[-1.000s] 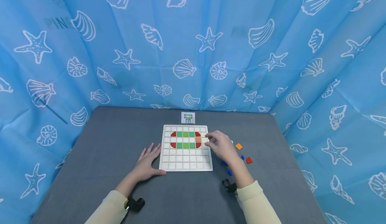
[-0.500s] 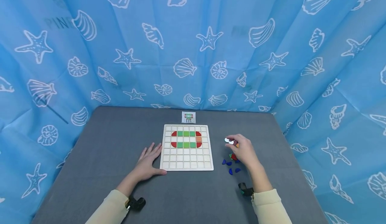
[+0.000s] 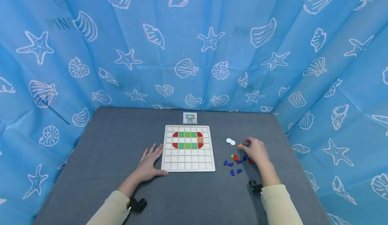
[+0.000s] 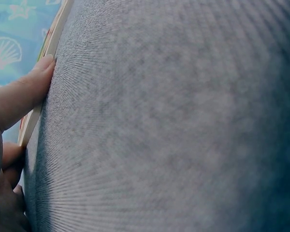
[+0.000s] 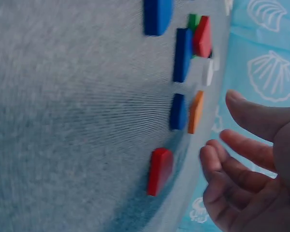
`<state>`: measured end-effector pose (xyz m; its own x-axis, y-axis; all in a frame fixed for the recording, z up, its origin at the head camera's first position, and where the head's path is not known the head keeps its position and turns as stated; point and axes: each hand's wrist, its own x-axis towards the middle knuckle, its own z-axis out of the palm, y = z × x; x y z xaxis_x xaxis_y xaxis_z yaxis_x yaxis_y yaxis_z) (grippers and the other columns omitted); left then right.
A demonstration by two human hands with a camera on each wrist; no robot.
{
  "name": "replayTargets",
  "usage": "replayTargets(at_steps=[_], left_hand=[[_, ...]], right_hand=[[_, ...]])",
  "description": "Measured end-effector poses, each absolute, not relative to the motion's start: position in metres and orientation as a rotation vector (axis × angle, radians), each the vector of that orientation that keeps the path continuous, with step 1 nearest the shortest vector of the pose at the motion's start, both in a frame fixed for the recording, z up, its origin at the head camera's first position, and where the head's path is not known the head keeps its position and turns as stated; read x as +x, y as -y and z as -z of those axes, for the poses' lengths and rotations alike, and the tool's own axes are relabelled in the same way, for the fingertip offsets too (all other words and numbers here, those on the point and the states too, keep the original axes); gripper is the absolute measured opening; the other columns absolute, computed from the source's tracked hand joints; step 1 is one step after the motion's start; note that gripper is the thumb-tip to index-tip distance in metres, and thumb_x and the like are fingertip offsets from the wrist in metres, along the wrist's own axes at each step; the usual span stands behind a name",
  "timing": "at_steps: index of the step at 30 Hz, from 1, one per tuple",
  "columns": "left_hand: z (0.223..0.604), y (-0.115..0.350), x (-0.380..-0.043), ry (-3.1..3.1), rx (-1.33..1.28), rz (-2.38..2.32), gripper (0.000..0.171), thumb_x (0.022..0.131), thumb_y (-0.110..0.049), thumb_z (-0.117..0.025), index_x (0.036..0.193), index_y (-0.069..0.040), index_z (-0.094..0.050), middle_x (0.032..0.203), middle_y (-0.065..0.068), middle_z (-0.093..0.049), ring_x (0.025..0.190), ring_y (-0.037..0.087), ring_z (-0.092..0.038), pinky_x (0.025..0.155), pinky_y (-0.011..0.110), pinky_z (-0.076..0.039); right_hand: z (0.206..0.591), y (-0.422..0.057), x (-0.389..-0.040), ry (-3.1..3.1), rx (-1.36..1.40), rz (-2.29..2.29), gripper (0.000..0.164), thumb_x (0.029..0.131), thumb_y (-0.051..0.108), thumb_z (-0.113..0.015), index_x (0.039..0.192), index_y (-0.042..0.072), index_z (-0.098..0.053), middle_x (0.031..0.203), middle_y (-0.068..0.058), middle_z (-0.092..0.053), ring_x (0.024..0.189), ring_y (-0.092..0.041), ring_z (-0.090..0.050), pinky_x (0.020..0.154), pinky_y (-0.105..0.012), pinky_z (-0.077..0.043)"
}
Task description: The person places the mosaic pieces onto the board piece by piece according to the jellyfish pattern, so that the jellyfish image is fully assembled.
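Note:
My left hand (image 3: 148,164) lies at the lower left corner of a white grid board (image 3: 175,167), fingers spread along its left side and thumb at the front edge. In the left wrist view the thumb (image 4: 26,92) touches the board's rim (image 4: 31,126). On the board, red quarter-round, green and orange tiles form a rounded outline. My right hand (image 3: 257,151) is over the loose pieces, nearest an orange square tile (image 3: 240,146). The right wrist view has its thumb and fingers apart, with a gap to the orange tile (image 5: 195,112) and nothing held.
Two white discs (image 3: 231,141) lie between board and right hand. Several blue half-round pieces (image 3: 232,172), red pieces (image 3: 235,157) and a green one lie scattered nearer the front. A small pattern card (image 3: 190,118) lies behind the board. A blue shell-print curtain (image 3: 194,50) hangs behind the table.
My right hand has moved right, from the board's right side past the white discs to the orange tile. The two discs now lie on the table. The left hand stays put.

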<state>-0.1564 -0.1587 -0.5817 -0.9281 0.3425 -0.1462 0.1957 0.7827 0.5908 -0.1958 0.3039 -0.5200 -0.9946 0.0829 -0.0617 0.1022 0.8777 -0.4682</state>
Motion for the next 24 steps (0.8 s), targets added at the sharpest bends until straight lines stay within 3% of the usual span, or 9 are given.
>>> replayTargets(at_steps=[5,15,24], left_hand=[[0.581,0.160,-0.157,-2.735,0.428,-0.864,0.122,0.070,-0.072,-0.077,0.161,-0.013,-0.022,0.169,0.005,-0.019,0.158,0.034,-0.003,0.124,0.058,0.000],[0.581,0.159,-0.156,-2.715,0.426,-0.874,0.122,0.069,-0.073,-0.077,0.162,-0.016,-0.021,0.170,0.002,-0.018,0.158,0.032,-0.001,0.124,0.057,0.000],[0.581,0.160,-0.156,-2.729,0.421,-0.881,0.121,0.069,-0.071,-0.078,0.161,-0.015,-0.023,0.169,0.004,-0.020,0.158,0.033,-0.004,0.124,0.058,-0.001]], right_hand=[[0.527,-0.305,-0.202,-2.905,0.212,0.729,0.048,0.090,0.023,-0.078,0.123,-0.008,-0.063,0.120,-0.028,-0.065,0.112,-0.042,-0.061,0.096,-0.058,-0.050],[0.535,-0.305,-0.203,-2.939,0.209,0.677,0.025,0.091,0.011,-0.074,0.109,-0.006,-0.069,0.101,-0.020,-0.070,0.090,-0.032,-0.064,0.084,-0.051,-0.054],[0.529,-0.300,-0.199,-2.946,0.219,0.676,0.027,0.097,0.011,-0.067,0.115,-0.009,-0.066,0.111,-0.027,-0.066,0.096,-0.036,-0.063,0.085,-0.052,-0.054]])
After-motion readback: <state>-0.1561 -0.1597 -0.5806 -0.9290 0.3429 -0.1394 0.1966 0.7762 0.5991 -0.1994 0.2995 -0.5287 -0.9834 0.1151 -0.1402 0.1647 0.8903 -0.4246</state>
